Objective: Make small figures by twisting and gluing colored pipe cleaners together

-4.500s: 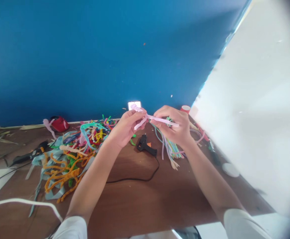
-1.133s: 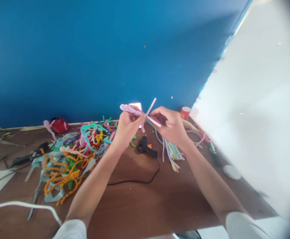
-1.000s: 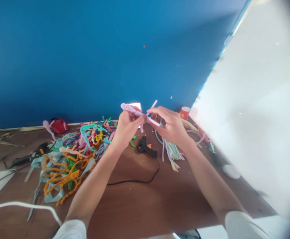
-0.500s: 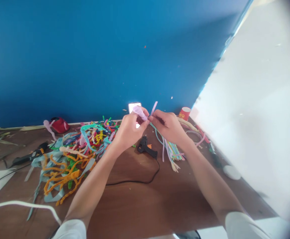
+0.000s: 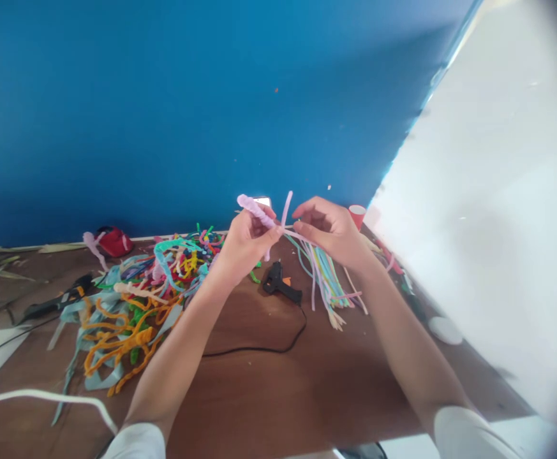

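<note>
A lilac pipe cleaner [image 5: 256,210], wound into a thick coil at its upper left end, is pinched between the thumb and fingers of my left hand [image 5: 248,241]. One loose end of it sticks up past my left thumb, and another thin lilac strand runs right, toward my right palm. My right hand [image 5: 328,229] is just to the right with thumb and fingers apart. Whether the strand touches its palm is hidden. Below my right hand lies a bundle of pale pipe cleaners [image 5: 325,280] on the brown table [image 5: 259,401].
A black glue gun [image 5: 281,284] with its cord lies below the hands. Left is a tangled heap of coloured pipe cleaners [image 5: 120,338], with another black tool [image 5: 58,299] beside it. A phone [image 5: 263,201], red cup [image 5: 356,215] and white disc [image 5: 445,331] are farther out.
My right hand has let go of the lilac strand and moved slightly right, its fingers spreading. My left hand has shifted a little left with the coil, which now shows more of its length.
</note>
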Tool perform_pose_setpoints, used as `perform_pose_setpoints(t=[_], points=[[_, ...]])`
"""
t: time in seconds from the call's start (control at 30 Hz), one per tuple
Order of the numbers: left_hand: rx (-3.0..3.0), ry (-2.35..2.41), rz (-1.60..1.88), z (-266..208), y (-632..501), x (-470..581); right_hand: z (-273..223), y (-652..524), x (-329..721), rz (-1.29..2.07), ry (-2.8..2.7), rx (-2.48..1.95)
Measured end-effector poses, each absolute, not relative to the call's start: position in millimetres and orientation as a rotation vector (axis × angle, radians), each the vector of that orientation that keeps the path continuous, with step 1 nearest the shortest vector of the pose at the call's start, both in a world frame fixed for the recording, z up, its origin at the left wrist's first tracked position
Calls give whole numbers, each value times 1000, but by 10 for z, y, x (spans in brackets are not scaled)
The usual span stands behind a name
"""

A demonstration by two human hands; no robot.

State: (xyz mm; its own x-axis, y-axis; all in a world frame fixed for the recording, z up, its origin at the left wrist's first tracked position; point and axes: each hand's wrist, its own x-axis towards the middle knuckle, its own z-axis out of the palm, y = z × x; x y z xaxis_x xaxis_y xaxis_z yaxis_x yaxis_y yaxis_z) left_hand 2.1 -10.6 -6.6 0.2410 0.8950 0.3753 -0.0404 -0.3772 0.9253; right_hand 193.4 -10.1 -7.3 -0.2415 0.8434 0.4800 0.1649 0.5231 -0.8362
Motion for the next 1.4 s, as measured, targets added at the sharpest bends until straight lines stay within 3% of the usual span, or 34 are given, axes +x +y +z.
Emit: perform_pose_setpoints(t=[0.23,0.57,0.87,1.23,1.4], points=[[1503,793,1160,-40,-99,0,-96,-74,1972,306,-2030,-680],[1583,758,1107,-52,-97,-1,-159,-72,1975,62,-2054,-794],[1864,885,1145,-48,-71,-48,-199,-61,1804,469,-1984,-907],[1962,976,1201,-71,-79,-13,-176,-97,1762,506,-1929,-972],[2381,1129,1346,-111,-123,58,-202,-107,1686,959,-1621,-939]])
